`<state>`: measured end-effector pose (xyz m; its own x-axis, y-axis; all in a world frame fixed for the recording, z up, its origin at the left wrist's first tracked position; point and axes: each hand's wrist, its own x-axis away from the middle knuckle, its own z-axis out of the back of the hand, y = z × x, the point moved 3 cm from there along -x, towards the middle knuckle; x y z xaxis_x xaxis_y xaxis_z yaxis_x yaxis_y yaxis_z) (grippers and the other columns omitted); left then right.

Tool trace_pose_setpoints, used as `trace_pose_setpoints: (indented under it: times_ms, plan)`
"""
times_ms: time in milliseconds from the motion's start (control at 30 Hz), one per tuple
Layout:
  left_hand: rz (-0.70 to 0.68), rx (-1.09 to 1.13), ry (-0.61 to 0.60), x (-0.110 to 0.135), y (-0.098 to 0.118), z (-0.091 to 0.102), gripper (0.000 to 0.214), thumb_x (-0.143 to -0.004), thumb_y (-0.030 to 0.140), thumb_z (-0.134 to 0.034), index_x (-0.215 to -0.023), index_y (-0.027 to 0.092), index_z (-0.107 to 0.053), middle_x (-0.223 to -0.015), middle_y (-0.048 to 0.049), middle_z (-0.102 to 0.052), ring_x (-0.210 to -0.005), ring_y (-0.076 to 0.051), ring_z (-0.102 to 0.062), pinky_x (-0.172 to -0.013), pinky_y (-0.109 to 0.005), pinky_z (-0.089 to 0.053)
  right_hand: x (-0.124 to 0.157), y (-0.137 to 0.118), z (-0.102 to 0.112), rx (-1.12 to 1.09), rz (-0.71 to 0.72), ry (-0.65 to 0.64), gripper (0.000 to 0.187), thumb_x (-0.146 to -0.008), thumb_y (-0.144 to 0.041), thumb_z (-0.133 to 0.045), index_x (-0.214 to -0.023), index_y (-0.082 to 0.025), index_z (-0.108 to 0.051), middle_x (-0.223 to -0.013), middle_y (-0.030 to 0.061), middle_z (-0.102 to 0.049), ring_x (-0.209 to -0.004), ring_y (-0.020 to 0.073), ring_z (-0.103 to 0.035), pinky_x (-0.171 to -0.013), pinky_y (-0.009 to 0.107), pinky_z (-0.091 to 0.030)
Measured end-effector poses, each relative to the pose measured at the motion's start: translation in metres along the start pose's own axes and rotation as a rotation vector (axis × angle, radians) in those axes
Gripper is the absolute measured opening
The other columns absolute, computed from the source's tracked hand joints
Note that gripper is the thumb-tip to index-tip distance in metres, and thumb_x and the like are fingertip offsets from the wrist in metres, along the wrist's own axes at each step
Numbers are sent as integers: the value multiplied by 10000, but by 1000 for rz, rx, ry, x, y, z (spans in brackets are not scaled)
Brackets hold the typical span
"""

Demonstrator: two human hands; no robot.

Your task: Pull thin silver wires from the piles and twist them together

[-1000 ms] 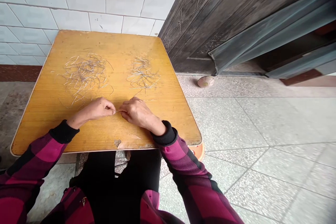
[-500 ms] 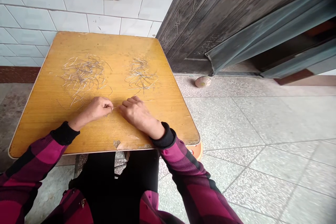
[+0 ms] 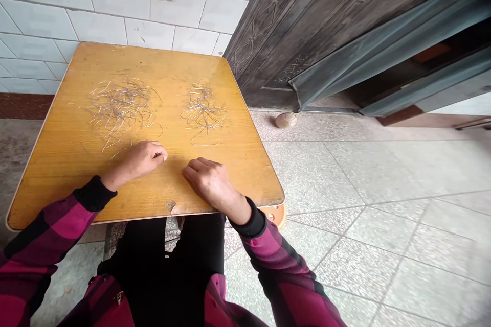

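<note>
My left hand (image 3: 144, 157) rests low over the table, its thumb and forefinger pinched together. Whatever is in that pinch is too thin or too hidden to make out. To its right, my right hand (image 3: 209, 179) is curled with the knuckles up and the fingertips pointing left and down; its grip is hidden from view. A gap separates the two hands. Beyond my left hand lies a loose, tangled pile of thin wire pieces (image 3: 125, 104). A smaller pile of similar wire pieces (image 3: 203, 110) lies beyond my right hand, with a bent piece at its near edge.
The yellow wooden table (image 3: 169, 69) has a chipped front edge. A white tiled wall (image 3: 149, 0) stands behind it. To the right are a dark carved door (image 3: 276, 56), a grey-green curtain (image 3: 345, 66) and a roundish object (image 3: 286, 120) on the floor. An orange stool (image 3: 278, 214) shows under the table.
My right hand has moved right and toward me, widening the gap from my left hand, which stays nearly in place. The fine strand seen between the hands earlier no longer shows.
</note>
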<state>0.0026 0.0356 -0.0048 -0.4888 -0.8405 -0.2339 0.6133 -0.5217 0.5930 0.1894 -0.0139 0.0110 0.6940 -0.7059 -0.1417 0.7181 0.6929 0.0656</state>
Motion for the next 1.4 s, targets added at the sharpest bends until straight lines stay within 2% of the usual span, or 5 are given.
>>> trace_pose_setpoints:
  times_ms: [433,633,800,1067,1400]
  plan:
    - [30,-79,13,-1,1,-9,201,-768,95,-550,-642,171,-686,-688,-32,-683,-650,-148,-594,-638,-262,-428,17,-55,-13,-219,-284,-82,180,-922,-104,-510,-1026,-158,-647,-834,46,-658,-643,144,-590,-541,268,-331]
    - [-37,-25,-21,1,6,-10,195,-789,116,-549,-662,171,-687,-690,-21,-676,-643,-136,-591,-617,-250,-419,21,-45,-15,-389,-398,4,149,-951,-245,-526,-965,-179,-659,-841,39,-684,-707,142,-637,-596,235,-378]
    - [-68,51,27,6,16,-10,198,-799,104,-541,-654,162,-663,-641,-7,-639,-581,-113,-550,-560,-233,-380,9,-34,-18,-248,-553,92,179,-913,-352,-596,-901,-182,-652,-782,41,-698,-654,146,-616,-537,253,-283]
    - [-39,58,54,10,17,-13,204,-792,73,-535,-643,162,-642,-656,-13,-645,-609,-122,-567,-571,-233,-396,-2,-41,-30,-102,-545,207,256,-927,-213,-498,-689,-191,-588,-638,27,-643,-557,122,-543,-508,281,-179]
    - [27,61,40,8,8,-12,187,-775,73,-547,-655,159,-660,-670,-13,-666,-610,-121,-568,-595,-234,-404,-4,-56,-28,-161,-524,123,198,-939,-250,-479,-827,-180,-627,-749,34,-685,-611,131,-577,-525,284,-213]
